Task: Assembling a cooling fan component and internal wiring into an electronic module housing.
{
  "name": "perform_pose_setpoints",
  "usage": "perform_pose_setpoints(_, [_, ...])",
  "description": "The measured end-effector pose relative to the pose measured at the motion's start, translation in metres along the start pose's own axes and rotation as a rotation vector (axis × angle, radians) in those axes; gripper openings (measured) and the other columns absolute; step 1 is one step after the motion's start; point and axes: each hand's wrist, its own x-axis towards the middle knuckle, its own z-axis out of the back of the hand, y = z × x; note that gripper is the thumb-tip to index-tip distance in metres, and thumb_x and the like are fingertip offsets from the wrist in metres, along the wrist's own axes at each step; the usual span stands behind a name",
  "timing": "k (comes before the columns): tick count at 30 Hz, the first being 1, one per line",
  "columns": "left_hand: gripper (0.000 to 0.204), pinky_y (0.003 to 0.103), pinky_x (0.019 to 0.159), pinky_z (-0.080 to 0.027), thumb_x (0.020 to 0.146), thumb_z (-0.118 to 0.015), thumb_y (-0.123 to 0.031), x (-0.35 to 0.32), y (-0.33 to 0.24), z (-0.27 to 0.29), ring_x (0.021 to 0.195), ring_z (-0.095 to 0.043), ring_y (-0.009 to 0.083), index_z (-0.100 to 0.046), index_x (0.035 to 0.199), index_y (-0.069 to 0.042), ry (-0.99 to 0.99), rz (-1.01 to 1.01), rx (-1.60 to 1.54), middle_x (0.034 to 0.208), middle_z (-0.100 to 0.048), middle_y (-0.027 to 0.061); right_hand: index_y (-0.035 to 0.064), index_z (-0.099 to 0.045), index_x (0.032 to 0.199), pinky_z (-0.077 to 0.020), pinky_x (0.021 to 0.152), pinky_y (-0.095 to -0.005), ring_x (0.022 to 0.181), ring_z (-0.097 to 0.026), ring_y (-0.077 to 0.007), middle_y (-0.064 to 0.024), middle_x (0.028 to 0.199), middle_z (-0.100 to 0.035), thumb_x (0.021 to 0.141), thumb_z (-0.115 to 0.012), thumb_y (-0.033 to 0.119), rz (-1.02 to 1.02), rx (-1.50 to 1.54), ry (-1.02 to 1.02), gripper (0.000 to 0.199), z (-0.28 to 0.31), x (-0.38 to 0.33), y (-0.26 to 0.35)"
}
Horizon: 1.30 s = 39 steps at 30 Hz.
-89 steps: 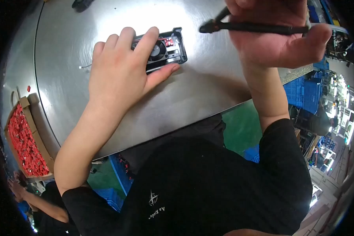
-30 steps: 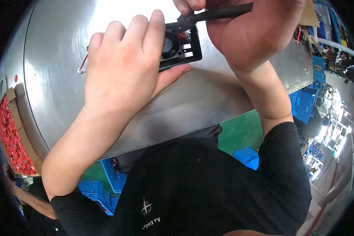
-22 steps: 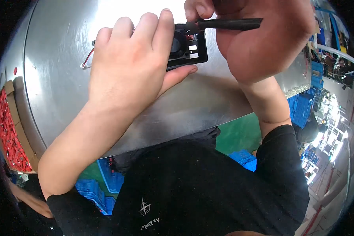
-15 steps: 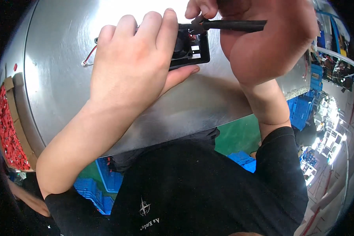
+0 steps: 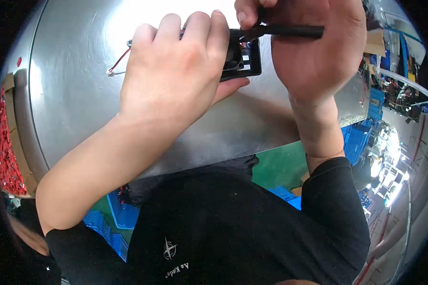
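My left hand [image 5: 171, 71] is closed over a black rectangular plastic housing [image 5: 256, 59], its fingers across the top and its thumb along the near side. Inside the housing, a small black fan [image 5: 232, 58] shows partly beside my fingers. A red and dark wire with a white plug [image 5: 110, 71] comes out past my left fingers onto the metal table. My right hand [image 5: 323, 59] grips a black rod-shaped tool [image 5: 292, 31], whose exact kind I cannot make out. The tool's left end lies over the housing's upper right part; fingers and shadow hide the contact there.
The metal table [image 5: 81, 104] spans beneath both hands, its near edge in front of my body. A cardboard box of red parts [image 5: 9, 152] stands at the left. Blue crates [image 5: 359, 140] are at the right, more below the table. Another person's arm [image 5: 28, 235] shows lower left.
The left hand and housing have shifted slightly right in the picture, the right hand slightly left. Both grips stay the same, and the tool's end remains over the housing.
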Motion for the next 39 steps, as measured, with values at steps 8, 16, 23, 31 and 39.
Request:
perform_pose_setpoints(8, [0.074, 0.04, 0.078, -0.047, 0.07, -0.085, -0.052, -0.001, -0.004, 0.011, 0.094, -0.059, 0.0252, -0.065, 0.125, -0.007, -0.107, -0.108, 0.057, 0.103, -0.057, 0.0057, 0.0032, -0.059, 0.099, -0.0461, 0.068, -0.0309, 0.067, -0.052, -0.0154, -0.0054, 0.074, -0.055, 0.102, -0.047, 0.069, -0.059, -0.002, 0.13, 0.067, 0.019, 0.0, -0.009])
perform_pose_setpoints(16, [0.068, 0.041, 0.078, -0.048, 0.071, -0.085, -0.049, 0.007, -0.008, 0.013, 0.094, -0.061, 0.0269, -0.064, 0.121, -0.008, -0.046, -0.079, 0.099, 0.103, -0.059, 0.007, 0.007, -0.051, 0.09, -0.0385, 0.057, -0.0243, 0.06, -0.043, -0.0101, -0.0002, 0.071, -0.042, 0.108, -0.046, 0.058, 0.189, 0.096, 0.228, 0.054, 0.015, 0.005, -0.01])
perform_pose_setpoints(23, [0.069, 0.043, 0.078, -0.049, 0.075, -0.082, -0.052, 0.007, 0.011, 0.006, 0.093, -0.062, 0.0294, -0.063, 0.122, -0.006, -0.027, -0.117, 0.032, 0.103, -0.058, 0.0086, 0.0071, -0.052, 0.083, -0.0266, 0.051, -0.023, 0.054, -0.032, -0.0068, 0.0018, 0.063, -0.04, 0.105, -0.043, 0.066, 0.009, -0.023, 0.139, 0.064, 0.01, 0.008, -0.01])
perform_pose_setpoints(31, [0.08, 0.043, 0.077, -0.051, 0.074, -0.079, -0.058, 0.014, 0.025, 0.001, 0.088, -0.061, 0.0317, -0.063, 0.129, -0.003, -0.116, -0.243, -0.059, 0.1, -0.058, 0.0106, 0.0078, -0.05, 0.084, -0.0245, 0.049, -0.0245, 0.051, -0.027, -0.0081, 0.0033, 0.061, -0.034, 0.103, -0.031, 0.075, 0.008, 0.541, 0.623, 0.073, 0.051, 0.036, -0.021])
perform_pose_setpoints(39, [0.079, 0.043, 0.079, -0.05, 0.073, -0.077, -0.064, 0.018, 0.035, 0.006, 0.09, -0.061, 0.0331, -0.064, 0.117, -0.001, -0.064, -0.344, -0.056, 0.107, -0.061, 0.012, 0.0087, -0.053, 0.083, -0.0275, 0.047, -0.0264, 0.048, -0.033, -0.0099, 0.0017, 0.061, -0.043, 0.098, -0.037, 0.082, -0.181, 0.58, 0.661, 0.076, 0.059, 0.047, -0.026])
